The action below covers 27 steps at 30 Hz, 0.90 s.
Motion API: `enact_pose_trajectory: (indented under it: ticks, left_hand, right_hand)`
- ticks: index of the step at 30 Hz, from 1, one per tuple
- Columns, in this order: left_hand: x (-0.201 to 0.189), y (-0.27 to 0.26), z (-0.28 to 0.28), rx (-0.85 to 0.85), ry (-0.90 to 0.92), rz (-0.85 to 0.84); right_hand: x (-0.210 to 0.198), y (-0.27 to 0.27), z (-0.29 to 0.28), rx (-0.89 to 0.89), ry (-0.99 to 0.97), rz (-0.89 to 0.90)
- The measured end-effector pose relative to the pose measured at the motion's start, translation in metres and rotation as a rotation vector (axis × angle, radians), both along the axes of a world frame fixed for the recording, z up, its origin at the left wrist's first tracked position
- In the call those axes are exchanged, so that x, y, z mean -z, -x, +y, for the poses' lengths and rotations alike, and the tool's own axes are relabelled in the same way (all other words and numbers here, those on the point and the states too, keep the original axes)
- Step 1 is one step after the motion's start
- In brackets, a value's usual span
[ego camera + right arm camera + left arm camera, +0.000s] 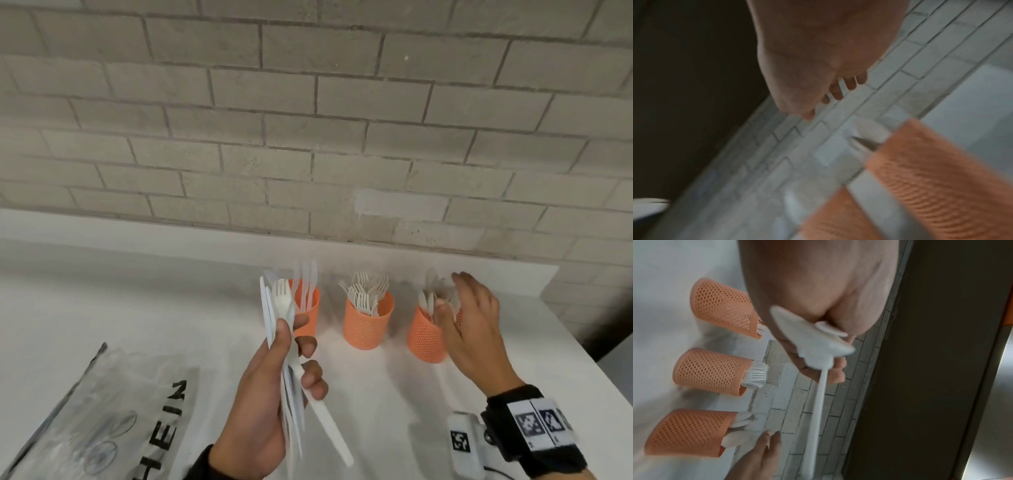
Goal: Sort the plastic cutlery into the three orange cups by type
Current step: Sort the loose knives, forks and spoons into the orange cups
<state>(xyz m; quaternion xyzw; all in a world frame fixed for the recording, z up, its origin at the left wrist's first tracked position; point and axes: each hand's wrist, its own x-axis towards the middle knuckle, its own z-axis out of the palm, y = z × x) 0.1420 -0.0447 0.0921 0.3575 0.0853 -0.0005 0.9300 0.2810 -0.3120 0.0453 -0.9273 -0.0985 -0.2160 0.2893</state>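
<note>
Three orange mesh cups stand in a row on the white counter. The left cup (308, 308) holds knives, the middle cup (368, 320) holds forks, the right cup (426, 337) holds spoons. My left hand (274, 387) grips a bundle of white cutlery (284, 346) upright in front of the left cup, with a fork (282, 298) on top of several knives. My right hand (469, 318) hovers open just right of the spoon cup, fingers straight and empty. In the left wrist view the bundle (818, 386) sticks out from under my palm.
A clear plastic bag (102, 411) with black letters lies at the front left of the counter (137, 301). A brick wall (308, 120) rises behind the cups. The counter's right edge (582, 359) runs close to my right wrist.
</note>
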Motion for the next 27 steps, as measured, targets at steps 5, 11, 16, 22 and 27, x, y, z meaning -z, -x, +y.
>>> enact_pose_trajectory:
  ticks: [5, 11, 16, 22, 27]
  left_hand:
    - [-0.003, -0.006, -0.009, -0.053, -0.085, -0.055]
    - [0.002, -0.005, -0.016, -0.135, -0.306, -0.098]
    - [0.004, -0.002, -0.015, -0.136, -0.457, -0.131]
    - [0.012, 0.001, -0.021, 0.003, -0.62, -0.176]
    - [0.015, 0.003, -0.018, 0.077, -0.643, -0.15]
  right_hand:
    - [-0.044, 0.09, 0.067, -0.461, -0.516, 0.317]
    - [-0.051, 0.132, 0.097, -0.573, -0.544, 0.683]
    - [-0.055, 0.125, 0.079, -0.529, -0.562, 0.692]
    - [-0.055, 0.124, 0.08, -0.554, -0.642, 0.723]
    - [-0.051, 0.12, 0.083, -0.56, -0.638, 0.723]
